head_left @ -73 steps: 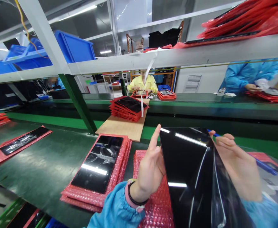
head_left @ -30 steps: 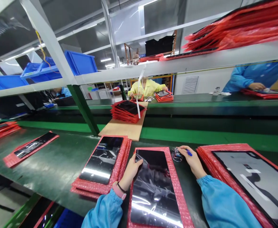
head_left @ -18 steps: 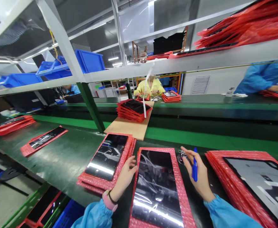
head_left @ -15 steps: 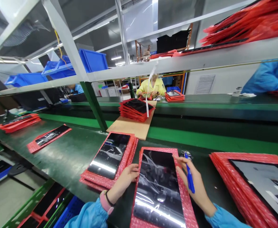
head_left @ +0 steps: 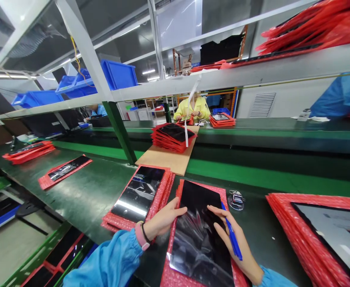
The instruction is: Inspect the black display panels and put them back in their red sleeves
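A black glass display panel [head_left: 197, 247] lies over a red bubble-wrap sheet [head_left: 173, 275] in front of me, slightly askew on it. My left hand [head_left: 167, 215] grips the panel's left edge, thumb on the glass and fingers below, partly hidden. A blue pen [head_left: 233, 239] is held in my right hand [head_left: 233, 235], tucked along the fingers. That hand's index finger and thumb reach over the right part of the glass. Left of my left hand, another black panel [head_left: 139, 191] rests on a stack of red bubble wrap. Behind my right hand sits a small clear round object with metal [head_left: 236, 200].
At right stands a thick red-wrapped stack with a grey-faced panel [head_left: 333, 227]. A wooden board [head_left: 175, 163] bears another stack [head_left: 171, 141]. Metal shelving [head_left: 123, 93] with blue bins [head_left: 117, 77] crosses ahead. A person in yellow [head_left: 192, 107] works across the bench.
My left hand has moved from beside the wrap up onto the panel's edge. The panel has turned slightly on its wrap. My right hand has shifted inward over the glass, still with the pen.
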Tool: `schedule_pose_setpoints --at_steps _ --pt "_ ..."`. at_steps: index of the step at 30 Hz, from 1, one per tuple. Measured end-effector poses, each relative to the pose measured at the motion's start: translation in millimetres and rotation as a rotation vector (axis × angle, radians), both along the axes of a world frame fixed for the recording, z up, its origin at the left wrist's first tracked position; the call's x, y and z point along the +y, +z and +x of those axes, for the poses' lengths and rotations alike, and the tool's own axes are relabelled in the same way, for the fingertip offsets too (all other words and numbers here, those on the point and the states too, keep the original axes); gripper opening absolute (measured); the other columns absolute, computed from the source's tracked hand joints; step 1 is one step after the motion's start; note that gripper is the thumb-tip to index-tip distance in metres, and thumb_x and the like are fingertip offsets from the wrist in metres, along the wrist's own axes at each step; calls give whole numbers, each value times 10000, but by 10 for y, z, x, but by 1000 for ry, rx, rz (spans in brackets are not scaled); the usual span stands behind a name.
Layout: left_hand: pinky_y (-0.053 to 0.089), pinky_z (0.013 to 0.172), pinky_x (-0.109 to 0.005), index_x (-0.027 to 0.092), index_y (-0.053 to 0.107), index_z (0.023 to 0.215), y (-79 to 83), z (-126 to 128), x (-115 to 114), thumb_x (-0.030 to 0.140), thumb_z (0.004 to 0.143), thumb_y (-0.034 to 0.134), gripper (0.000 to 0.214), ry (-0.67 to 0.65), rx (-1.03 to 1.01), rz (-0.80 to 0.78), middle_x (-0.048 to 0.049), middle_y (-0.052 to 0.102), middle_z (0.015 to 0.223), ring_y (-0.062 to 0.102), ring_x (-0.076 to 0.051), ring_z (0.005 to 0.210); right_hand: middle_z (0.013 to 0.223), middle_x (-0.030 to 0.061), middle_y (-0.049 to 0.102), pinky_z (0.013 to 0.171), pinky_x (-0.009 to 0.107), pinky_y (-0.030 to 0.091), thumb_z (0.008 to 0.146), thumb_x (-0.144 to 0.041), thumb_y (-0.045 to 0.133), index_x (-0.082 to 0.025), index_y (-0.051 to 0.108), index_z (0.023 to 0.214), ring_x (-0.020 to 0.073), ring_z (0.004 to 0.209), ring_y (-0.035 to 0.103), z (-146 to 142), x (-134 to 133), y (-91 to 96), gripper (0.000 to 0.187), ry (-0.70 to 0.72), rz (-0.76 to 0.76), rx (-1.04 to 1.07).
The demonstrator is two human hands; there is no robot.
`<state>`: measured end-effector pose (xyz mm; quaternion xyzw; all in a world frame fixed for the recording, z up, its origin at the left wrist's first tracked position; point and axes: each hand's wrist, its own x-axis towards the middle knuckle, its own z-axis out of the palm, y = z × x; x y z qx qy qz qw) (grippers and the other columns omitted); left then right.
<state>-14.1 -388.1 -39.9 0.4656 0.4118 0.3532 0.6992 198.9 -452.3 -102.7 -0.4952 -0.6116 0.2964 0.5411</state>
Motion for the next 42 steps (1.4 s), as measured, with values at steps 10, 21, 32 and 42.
schedule_pose_setpoints --at_steps 10,21,32,42 --pt "489 785 -306 208 532 1256 186 -973 611 116 594 730 697 182 22 50 -31 714 926 675 -197 793 1183 80 671 845 298 550 846 -407 600 -273 598 1051 215 945 688 182 -83 69 244 -131 -12 250" --pt "502 837 -383 142 565 1197 192 -1868 1072 89 610 629 593 319 268 143 -72 737 922 691 -264 867 779 87 737 687 383 536 907 -588 366 -220 528 1153 237 651 687 60 -148 73 472 92 -302 462" --pt "336 1058 -372 198 627 1037 266 -1084 829 129 620 653 423 371 442 338 -72 620 1168 471 -277 1232 655 11 601 547 274 414 815 -506 568 -209 570 756 170 595 550 -65 -215 92 303 18 -321 35" --pt "476 814 -340 117 663 835 -16 -249 18 80 576 700 264 -5 205 -124 -80 639 888 616 -166 794 486 -46 329 513 272 243 754 -366 520 -231 298 516 127 484 349 -163 -212 45 352 -21 -282 -179"
